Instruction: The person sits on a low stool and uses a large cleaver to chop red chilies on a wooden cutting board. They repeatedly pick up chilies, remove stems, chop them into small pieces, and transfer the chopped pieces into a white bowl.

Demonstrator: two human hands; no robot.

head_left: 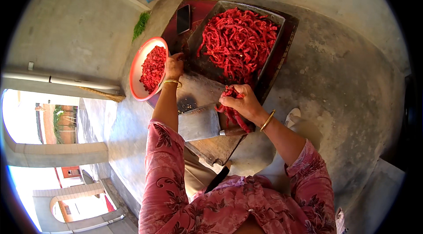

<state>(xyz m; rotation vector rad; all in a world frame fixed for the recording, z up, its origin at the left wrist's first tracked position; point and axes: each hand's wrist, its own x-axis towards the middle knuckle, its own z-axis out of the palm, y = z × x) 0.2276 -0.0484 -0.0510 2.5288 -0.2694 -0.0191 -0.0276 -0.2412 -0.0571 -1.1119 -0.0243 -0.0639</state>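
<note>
My right hand (pixel 247 103) is closed round a bunch of long, wrinkled red chili peppers (pixel 235 116), whose ends hang out below the fist. The bunch is over the right side of a worn wooden chopping board (pixel 198 88). A broad cleaver (pixel 199 124) lies flat across the near part of the board, its handle pointing right, below the bunch. My left hand (pixel 174 66) is at the right rim of a white bowl with an orange-red edge (pixel 134 73). Its fingers are partly hidden, so its grip is unclear. Chopped red chili pieces (pixel 153 70) fill much of the bowl.
Beyond the board, a dark metal tray (pixel 282 22) holds a heap of whole red chilies (pixel 240 42). A black phone (pixel 183 19) lies on the red tabletop (pixel 200 8) left of the tray. A concrete floor (pixel 308 84) surrounds the table; a broom (pixel 103 94) is at left.
</note>
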